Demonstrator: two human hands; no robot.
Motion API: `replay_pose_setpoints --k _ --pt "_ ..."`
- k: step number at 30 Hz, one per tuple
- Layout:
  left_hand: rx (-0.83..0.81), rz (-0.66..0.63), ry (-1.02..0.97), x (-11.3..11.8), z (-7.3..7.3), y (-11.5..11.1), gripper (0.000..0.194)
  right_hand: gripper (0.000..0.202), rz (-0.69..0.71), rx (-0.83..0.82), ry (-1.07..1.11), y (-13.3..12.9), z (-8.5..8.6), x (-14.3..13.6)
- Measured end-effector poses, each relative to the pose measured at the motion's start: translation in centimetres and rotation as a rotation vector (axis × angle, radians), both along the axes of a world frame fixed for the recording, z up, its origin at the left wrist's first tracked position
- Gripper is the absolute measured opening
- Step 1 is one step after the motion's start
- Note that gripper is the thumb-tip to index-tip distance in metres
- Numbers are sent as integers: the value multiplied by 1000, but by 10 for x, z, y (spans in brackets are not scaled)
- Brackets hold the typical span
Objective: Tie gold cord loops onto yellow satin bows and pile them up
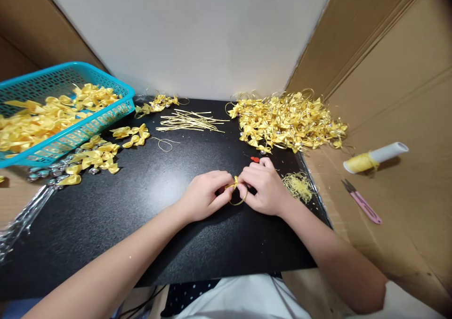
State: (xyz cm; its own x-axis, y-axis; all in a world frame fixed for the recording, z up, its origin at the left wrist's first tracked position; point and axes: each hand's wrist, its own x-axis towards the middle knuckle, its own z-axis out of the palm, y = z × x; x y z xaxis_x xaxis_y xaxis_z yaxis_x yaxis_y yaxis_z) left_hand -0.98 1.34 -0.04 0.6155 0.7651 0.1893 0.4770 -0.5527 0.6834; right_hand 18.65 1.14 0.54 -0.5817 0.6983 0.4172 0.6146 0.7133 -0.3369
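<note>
Over the middle of the black table (141, 206), the left hand (203, 199) and right hand (266, 187) meet, fingertips of both pinching a small yellow ribbon bow (234, 183) with a gold cord loop (240, 200) hanging below it. A heap of finished bows (289, 121) lies just beyond, cut gold cords (190, 121) lie left of it, and a blue basket (84, 126) of ribbon sits far left.

My work surface is a black speckled board (148, 224) laid between cardboard sheets (406, 206). On the board: a large heap of finished gold bows (289, 121) at far right, a bundle of cut gold cords (190, 121) at centre back, loose ribbon bows (95, 156) at left, thread scraps (299, 186) beside my right wrist. A turquoise basket (88, 126) overlaps its left corner. On the cardboard lie a thread spool (374, 157) and pink snips (362, 202).
</note>
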Motion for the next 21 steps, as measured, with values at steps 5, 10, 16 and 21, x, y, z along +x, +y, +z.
replay_pose_setpoints --k 5,10,16,21 --pt "-123 -34 -70 -1 0 1 25 20 46 -151 190 1 -4 -2" --pt "-376 -62 -256 -1 3 2 29 23 51 -462 510 0 -5 -6" --pt "-403 -27 -341 1 0 0 25 25 29 -590 675 -2 -8 -9" --pt "345 236 -401 1 -6 -5 14 26 -135 -227 597 -5 -9 -12"
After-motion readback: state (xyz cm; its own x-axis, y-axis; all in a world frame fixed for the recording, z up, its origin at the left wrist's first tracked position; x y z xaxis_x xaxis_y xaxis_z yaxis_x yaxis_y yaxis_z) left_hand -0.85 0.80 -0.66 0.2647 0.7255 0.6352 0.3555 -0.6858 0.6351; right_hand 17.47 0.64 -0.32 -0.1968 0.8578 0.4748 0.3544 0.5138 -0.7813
